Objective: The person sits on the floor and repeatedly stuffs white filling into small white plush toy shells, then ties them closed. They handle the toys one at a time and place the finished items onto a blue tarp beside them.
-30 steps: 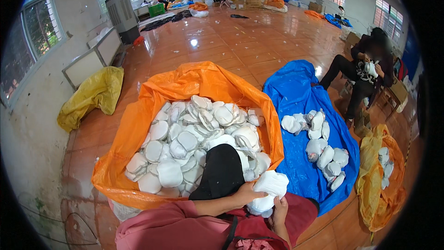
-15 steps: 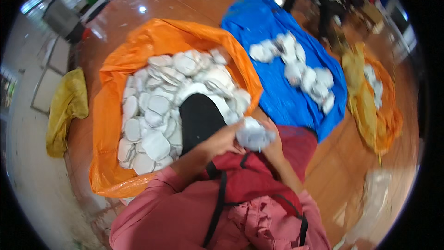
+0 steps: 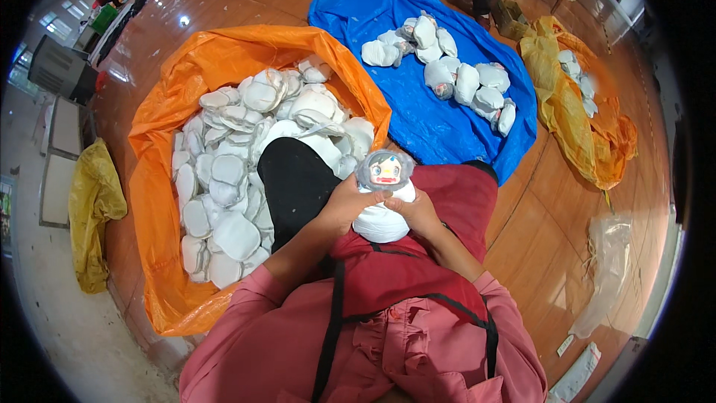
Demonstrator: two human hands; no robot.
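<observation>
Holding the doll (image 3: 382, 222) over the lap (image 3: 391, 272), just right of the knee (image 3: 292, 186), with left hand (image 3: 347, 206) and right hand (image 3: 420, 213) together on it. Clasping from both sides, resting both thumbs across the front just below the head (image 3: 385, 167), nearly or quite touching. Hiding most other fingers behind, so leaving their exact hold impossible to tell.

Probably risking a slip through the fingers, owing to smooth, bulging white cloth. Perhaps risking a wrinkled or crooked cover too, from pressing harder with one thumb than the other. Possibly risking a tumble into the orange sack (image 3: 158, 269), through loosening the left hand too soon, and so getting lost among similar white pieces (image 3: 224, 179).

Looking plump and pale below, creasing lightly near the thumbs and rounding off toward the lap. Showing above a round grey head, seemingly fuzzy, bulging at both sides, bearing a printed face with large eyes, a reddish mouth and a small blue mark higher up. Facing up toward the camera. Contrasting with the mostly white bundles (image 3: 467, 83) lying on the blue sheet (image 3: 339, 1).
</observation>
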